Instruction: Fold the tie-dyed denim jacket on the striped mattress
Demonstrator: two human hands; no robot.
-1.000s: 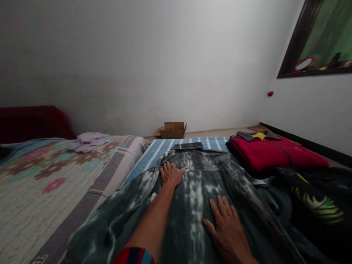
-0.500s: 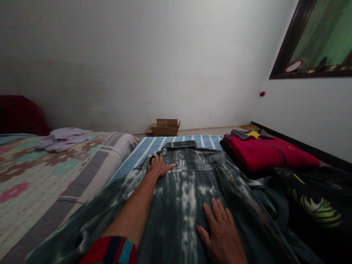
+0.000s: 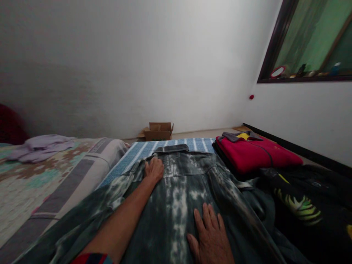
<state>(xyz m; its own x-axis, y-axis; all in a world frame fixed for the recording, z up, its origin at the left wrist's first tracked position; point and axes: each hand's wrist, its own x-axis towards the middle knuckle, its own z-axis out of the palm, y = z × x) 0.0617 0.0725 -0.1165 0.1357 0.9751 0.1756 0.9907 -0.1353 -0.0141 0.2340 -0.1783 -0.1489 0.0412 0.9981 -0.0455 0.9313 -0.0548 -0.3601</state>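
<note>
In the head view, a tie-dyed denim jacket (image 3: 189, 183) lies back up and spread flat on a striped blue sheet (image 3: 129, 156), collar toward the far wall. Its lower hem runs out of the bottom of the frame, and its right sleeve sinks into dark cloth where the outline is hard to follow.

The left hand (image 3: 154, 169) rests on the jacket's left shoulder, near the collar. Its fingers curl down onto the cloth; whether they pinch a fold cannot be told, since the fingertips are hidden behind the knuckles. The forearm runs back to a striped cuff (image 3: 92, 258) cut off by the bottom edge.

The right hand (image 3: 210, 238) lies open and flat, palm down on the middle of the jacket's back, holding nothing. Its wrist is cut off below.

To the right, a folded red garment (image 3: 255, 156) sits on a darker pile, touching the jacket's edge. Nearer, a black garment (image 3: 302, 205) with a green print is too dim to read. A patterned bedspread (image 3: 41, 176) lies left, with a lilac cloth (image 3: 38, 146) on it. A cardboard box (image 3: 158, 131) stands against the wall.
</note>
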